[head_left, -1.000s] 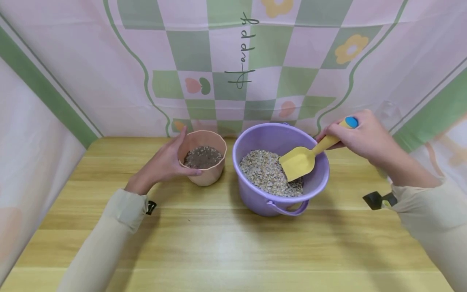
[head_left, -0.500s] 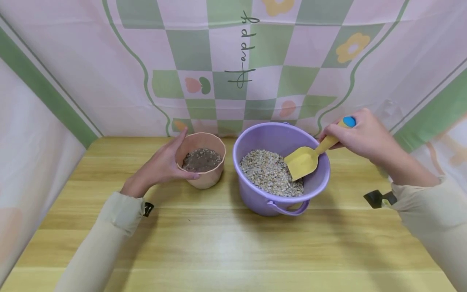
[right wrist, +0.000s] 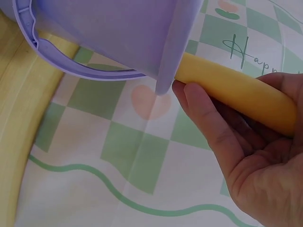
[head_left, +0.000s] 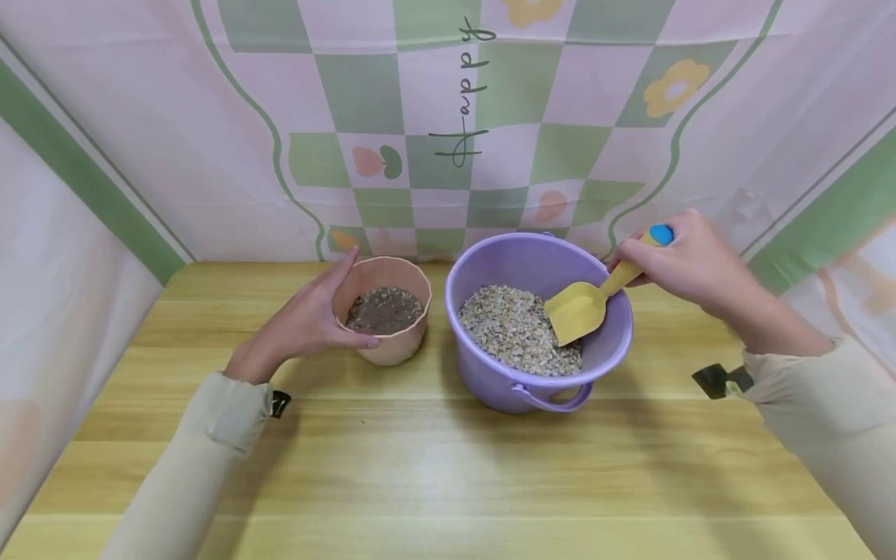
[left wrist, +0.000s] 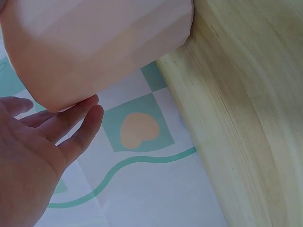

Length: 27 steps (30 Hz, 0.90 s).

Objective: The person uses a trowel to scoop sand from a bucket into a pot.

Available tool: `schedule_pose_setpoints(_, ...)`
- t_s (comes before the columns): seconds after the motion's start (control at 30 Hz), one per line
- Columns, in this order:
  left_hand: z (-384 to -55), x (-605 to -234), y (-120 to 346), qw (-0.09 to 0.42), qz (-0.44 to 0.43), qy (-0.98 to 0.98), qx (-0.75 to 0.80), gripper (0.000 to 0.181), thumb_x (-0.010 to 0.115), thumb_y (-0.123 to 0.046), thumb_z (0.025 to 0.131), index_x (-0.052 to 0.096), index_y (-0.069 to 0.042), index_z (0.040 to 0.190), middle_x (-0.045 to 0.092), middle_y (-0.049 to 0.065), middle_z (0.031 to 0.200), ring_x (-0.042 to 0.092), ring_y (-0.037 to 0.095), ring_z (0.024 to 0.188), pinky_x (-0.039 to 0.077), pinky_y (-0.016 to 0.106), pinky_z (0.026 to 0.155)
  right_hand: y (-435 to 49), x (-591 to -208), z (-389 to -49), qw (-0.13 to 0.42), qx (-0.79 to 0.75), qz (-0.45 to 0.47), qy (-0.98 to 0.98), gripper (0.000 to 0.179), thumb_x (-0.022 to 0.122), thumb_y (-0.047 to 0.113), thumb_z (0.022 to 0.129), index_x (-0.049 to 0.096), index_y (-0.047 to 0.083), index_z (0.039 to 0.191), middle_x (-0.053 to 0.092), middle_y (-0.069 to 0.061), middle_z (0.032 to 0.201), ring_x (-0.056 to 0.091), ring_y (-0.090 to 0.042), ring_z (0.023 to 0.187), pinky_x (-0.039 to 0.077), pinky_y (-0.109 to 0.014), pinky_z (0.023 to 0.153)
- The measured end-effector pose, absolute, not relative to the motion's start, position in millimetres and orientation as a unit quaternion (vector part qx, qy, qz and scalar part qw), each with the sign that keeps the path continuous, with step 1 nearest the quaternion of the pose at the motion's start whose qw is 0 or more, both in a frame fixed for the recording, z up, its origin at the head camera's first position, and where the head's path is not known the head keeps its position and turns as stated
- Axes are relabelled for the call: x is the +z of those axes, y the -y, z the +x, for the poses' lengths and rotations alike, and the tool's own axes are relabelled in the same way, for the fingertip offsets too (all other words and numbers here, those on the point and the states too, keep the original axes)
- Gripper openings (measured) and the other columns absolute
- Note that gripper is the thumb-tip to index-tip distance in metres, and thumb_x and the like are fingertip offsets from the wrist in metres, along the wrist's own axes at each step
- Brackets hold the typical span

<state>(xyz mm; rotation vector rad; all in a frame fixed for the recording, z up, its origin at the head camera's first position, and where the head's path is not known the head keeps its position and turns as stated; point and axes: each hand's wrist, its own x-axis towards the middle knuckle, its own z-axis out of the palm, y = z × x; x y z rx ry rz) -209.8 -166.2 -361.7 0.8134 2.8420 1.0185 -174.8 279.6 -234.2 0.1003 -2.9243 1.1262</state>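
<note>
A peach flowerpot [head_left: 393, 348] with a faceted rim stands on the table, dark soil [head_left: 385, 309] inside. My left hand [head_left: 301, 315] holds its left side, thumb at the front and fingers around the back; the left wrist view shows the fingertips against the pot wall [left wrist: 109, 42]. To its right is a purple bucket [head_left: 490, 389] part filled with pale, mixed-colour gravel [head_left: 514, 330]. My right hand [head_left: 693, 260] grips the handle of a yellow toy shovel [head_left: 577, 311] with a blue end. The blade lies inside the bucket, its tip at the gravel, and the handle crosses the right rim.
The wooden table [head_left: 420, 474] extends in front of both containers. A patterned cloth [head_left: 434, 93] hangs close behind them, and more cloth closes off both sides. The bucket's handle [head_left: 556, 402] hangs down at the front.
My left hand and the flowerpot have shifted slightly left and toward me. The shovel blade has moved a little right in the bucket, still in my right hand. The bucket stays in place.
</note>
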Motion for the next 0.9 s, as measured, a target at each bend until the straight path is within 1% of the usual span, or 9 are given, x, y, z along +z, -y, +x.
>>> schedule_pose_setpoints(0.23,-206,-361,168,0.005,0.268,-0.907,0.326,0.136,0.087,-0.064,0.061,0.002,-0.027,0.161,0.016,0.003,0.165,0.022,0.029,0.148,0.027,0.053,0.115,-280,-237,-175,0.002,0.367,0.033,0.93,0.027,0.06,0.018,0.095,0.078,-0.001,0.086,0.07,-0.007,0.063,0.068,-0.014,0.062,0.058,-0.026,0.063)
schedule_pose_setpoints(0.47,-202,-360,170,0.011,0.271,-0.906,0.324,0.137,0.088,-0.064,0.06,0.003,-0.024,0.161,0.016,0.002,0.165,0.023,0.028,0.148,0.028,0.052,0.115,-278,-238,-173,-0.008,0.377,0.034,0.926,0.031,0.058,0.018,0.096,0.077,-0.002,0.083,0.072,-0.008,0.069,0.072,-0.018,0.068,0.058,-0.027,0.064)
schedule_pose_setpoints(0.67,-200,-359,171,0.018,0.269,-0.91,0.316,0.137,0.086,-0.067,0.06,0.003,-0.026,0.161,0.017,0.001,0.164,0.024,0.027,0.148,0.029,0.053,0.114,-277,-239,-173,-0.003,0.38,0.031,0.924,0.03,0.058,0.017,0.095,0.077,-0.003,0.085,0.072,-0.009,0.068,0.072,-0.018,0.067,0.059,-0.028,0.064)
schedule_pose_setpoints(0.77,-199,-356,169,0.018,0.265,-0.915,0.303,0.132,0.083,-0.068,0.063,0.006,-0.026,0.161,0.017,0.001,0.165,0.024,0.03,0.148,0.029,0.056,0.113,-276,-239,-173,-0.003,0.379,0.026,0.925,0.03,0.058,0.018,0.095,0.077,-0.003,0.086,0.072,-0.009,0.068,0.072,-0.018,0.067,0.059,-0.027,0.064)
schedule_pose_setpoints(0.9,-196,-347,159,-0.003,0.263,-0.926,0.271,0.118,0.077,-0.07,0.071,0.016,-0.024,0.161,0.02,0.005,0.164,0.026,0.036,0.146,0.027,0.06,0.112,-277,-238,-172,-0.005,0.375,0.022,0.927,0.03,0.058,0.019,0.094,0.077,-0.003,0.088,0.072,-0.008,0.069,0.072,-0.017,0.068,0.058,-0.027,0.064)
